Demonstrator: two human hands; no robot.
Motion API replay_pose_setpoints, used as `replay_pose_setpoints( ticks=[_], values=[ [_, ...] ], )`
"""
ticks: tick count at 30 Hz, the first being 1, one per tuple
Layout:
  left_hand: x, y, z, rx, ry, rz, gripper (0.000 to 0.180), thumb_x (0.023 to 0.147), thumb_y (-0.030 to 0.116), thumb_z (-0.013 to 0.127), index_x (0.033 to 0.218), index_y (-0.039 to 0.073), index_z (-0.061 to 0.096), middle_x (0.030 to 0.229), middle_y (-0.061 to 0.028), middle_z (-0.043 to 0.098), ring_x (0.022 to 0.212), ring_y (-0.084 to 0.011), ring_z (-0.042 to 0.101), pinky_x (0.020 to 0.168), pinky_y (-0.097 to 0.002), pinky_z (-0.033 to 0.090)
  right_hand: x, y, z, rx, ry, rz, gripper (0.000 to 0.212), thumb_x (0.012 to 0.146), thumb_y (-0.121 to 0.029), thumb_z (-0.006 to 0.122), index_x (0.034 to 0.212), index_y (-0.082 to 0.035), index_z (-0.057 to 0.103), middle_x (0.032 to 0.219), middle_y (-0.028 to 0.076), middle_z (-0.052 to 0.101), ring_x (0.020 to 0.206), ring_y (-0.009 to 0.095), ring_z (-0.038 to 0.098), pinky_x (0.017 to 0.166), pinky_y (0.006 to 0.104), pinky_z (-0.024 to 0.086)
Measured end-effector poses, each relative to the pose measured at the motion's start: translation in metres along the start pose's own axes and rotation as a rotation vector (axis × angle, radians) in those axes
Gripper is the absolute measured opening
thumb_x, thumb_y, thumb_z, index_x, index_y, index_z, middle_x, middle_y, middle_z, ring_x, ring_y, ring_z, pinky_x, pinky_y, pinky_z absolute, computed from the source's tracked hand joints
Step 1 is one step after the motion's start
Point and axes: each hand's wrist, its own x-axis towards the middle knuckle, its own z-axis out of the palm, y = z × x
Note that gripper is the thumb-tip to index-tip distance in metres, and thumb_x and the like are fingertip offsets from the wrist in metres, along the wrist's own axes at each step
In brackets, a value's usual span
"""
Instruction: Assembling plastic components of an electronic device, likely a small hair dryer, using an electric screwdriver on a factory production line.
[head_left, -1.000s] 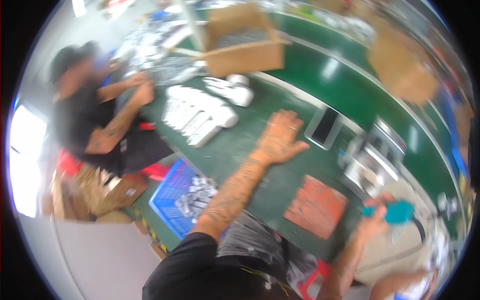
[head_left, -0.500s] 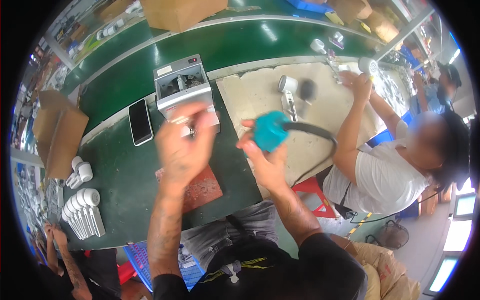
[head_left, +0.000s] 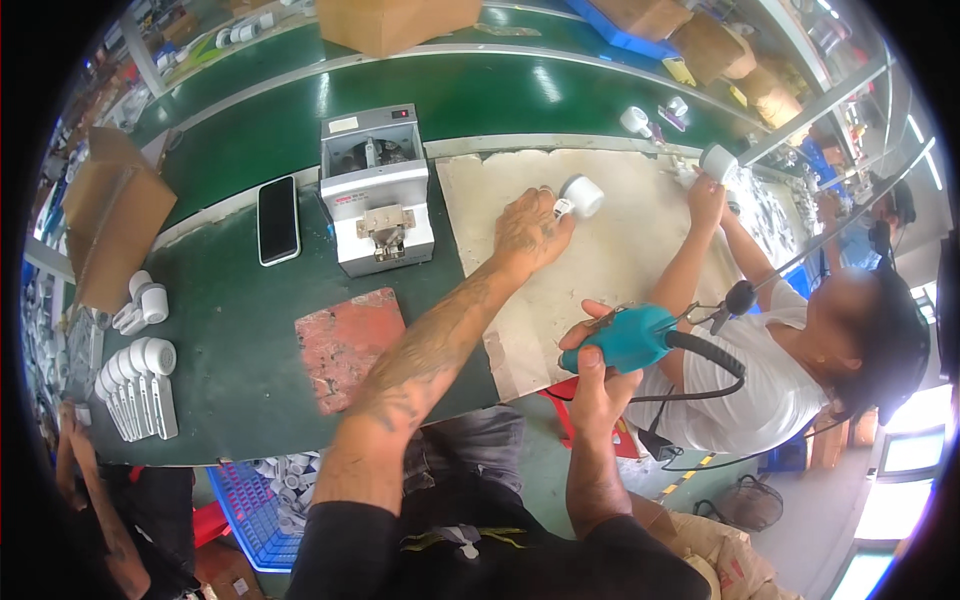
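Observation:
My left hand [head_left: 532,232] reaches across to the pale sheet on the right side of the table. Its fingers are closed round the handle of a white handheld device with a round head [head_left: 582,196]; most of the handle is hidden. My right hand [head_left: 604,392] grips a teal electric screwdriver [head_left: 630,338] with a thick black cord, held over the table's front edge with its front end toward the left. A grey screw feeder [head_left: 378,190] stands at the table's middle, left of my left hand. Below my left forearm lies a worn red mat [head_left: 345,345].
A phone [head_left: 279,220] lies left of the feeder. Several white devices [head_left: 140,390] stand in a row at the left, near an open carton [head_left: 120,220]. A blue basket [head_left: 255,515] of parts sits below the front edge. At the right, a co-worker [head_left: 735,370] holds another white device.
My left hand has left the front of the screw feeder, moved right and taken hold of the white device on the sheet. My right hand has carried the screwdriver right and toward me.

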Motion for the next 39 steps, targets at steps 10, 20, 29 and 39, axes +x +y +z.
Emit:
replay_pose_setpoints(
  ticks=[10,20,29,39],
  values=[
    [-0.162,-0.035,-0.188,0.009,-0.114,0.083,0.023,0.093,0.023,0.067,0.108,0.006,0.065,0.1,-0.0132,0.065,0.097,-0.0387,0.065,0.087,-0.0509,0.051,0.019,-0.01,0.048,0.28,-0.28,0.175,0.066,0.097,-0.056,0.064,0.117,0.007,0.055,0.078,0.009,0.058,0.068,0.018,0.057,0.061,0.033,0.047],
    [-0.196,-0.092,-0.206,0.108,0.025,0.217,0.022,0.096,0.025,0.066,0.11,0.012,0.076,0.111,-0.004,0.066,0.109,-0.0272,0.056,0.101,-0.042,0.041,0.096,-0.002,0.188,0.295,-0.317,-0.128,0.048,0.105,-0.043,0.057,0.108,0.005,0.062,0.069,0.006,0.055,0.06,0.019,0.057,0.057,0.0329,0.046],
    [-0.194,-0.088,-0.184,0.198,0.126,0.255,0.027,0.093,0.029,0.07,0.115,0.015,0.072,0.118,-0.0048,0.066,0.111,-0.0277,0.058,0.1,-0.0453,0.042,0.105,0.039,0.215,0.239,-0.377,-0.152,0.036,0.104,-0.033,0.062,0.095,0.002,0.058,0.069,0.006,0.056,0.059,0.017,0.056,0.055,0.0309,0.046],
    [-0.193,-0.086,-0.197,0.129,0.125,0.169,0.04,0.089,0.035,0.073,0.119,0.008,0.069,0.112,-0.0092,0.065,0.107,-0.0302,0.058,0.098,-0.0456,0.044,0.082,0.012,0.194,0.102,-0.414,0.017,0.042,0.104,-0.038,0.061,0.103,0.004,0.06,0.068,0.006,0.054,0.06,0.018,0.056,0.058,0.0321,0.047]
  ],
)
